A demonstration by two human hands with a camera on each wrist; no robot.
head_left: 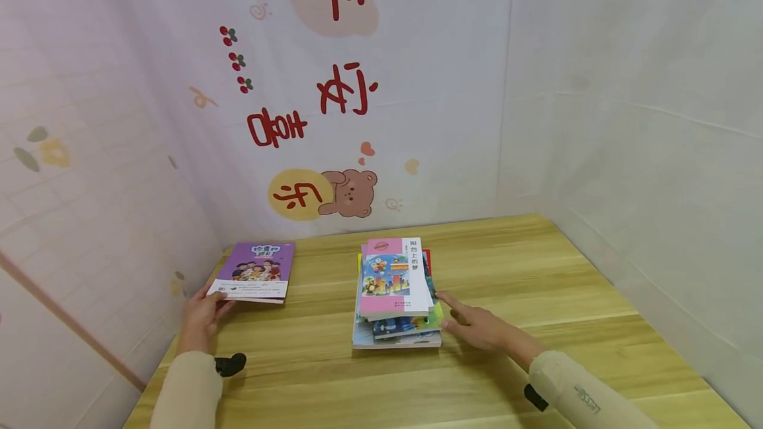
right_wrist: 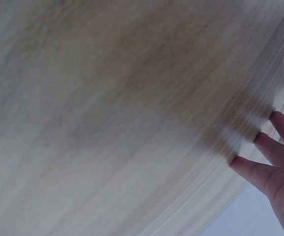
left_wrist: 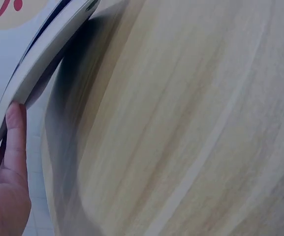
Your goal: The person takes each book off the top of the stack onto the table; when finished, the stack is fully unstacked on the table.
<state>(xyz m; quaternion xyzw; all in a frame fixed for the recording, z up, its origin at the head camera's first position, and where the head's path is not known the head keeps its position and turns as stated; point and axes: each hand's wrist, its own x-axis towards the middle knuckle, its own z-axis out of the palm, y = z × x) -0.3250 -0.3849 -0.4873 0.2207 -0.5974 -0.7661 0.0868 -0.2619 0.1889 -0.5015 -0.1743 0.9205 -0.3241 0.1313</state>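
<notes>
Head: book [head_left: 265, 260] near tabletop [head_left: 310, 349] edge, stack [head_left: 387, 280] apart

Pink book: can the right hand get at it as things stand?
Probably yes: the pink book lies on top of the pile with nothing over it, and the right hand is at the pile's right side, apparently holding nothing.

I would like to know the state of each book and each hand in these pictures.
purple book: closed, cover up, held near its near left corner
pink book: closed, cover up, on top of the pile
books under it: stacked unevenly
left hand: gripping the purple book
right hand: fingers spread, at the pile's right side; contact unclear
</notes>
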